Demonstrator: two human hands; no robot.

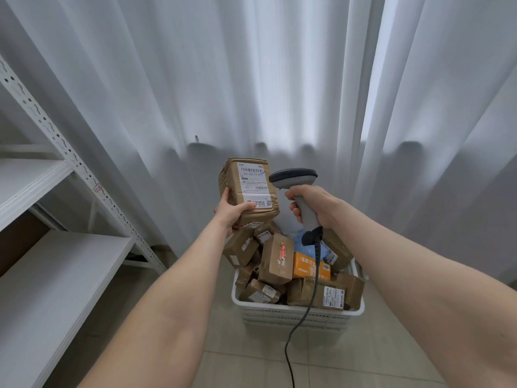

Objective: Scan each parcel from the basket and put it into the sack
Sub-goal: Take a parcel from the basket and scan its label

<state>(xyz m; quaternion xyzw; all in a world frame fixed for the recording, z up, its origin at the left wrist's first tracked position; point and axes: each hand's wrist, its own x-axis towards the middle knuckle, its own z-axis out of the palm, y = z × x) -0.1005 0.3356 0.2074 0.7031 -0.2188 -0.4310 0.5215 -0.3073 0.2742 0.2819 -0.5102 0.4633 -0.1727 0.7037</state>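
Holding the parcel (249, 189) upright above the heaped basket (296, 310), the left hand (233, 210) grips its lower edge, label turned toward the camera. Just right of it, the right hand (310, 204) is wrapped round the scanner (296, 189), whose head nearly touches the label's edge, so it likely needs only a slight aim leftward. No sack in view.

Parcel (249, 189): creased matt cardboard w/ paper label. Scanner (300, 191): smooth grey plastic. Basket (296, 313): white plastic. Curtain (251, 79): sheer cloth.
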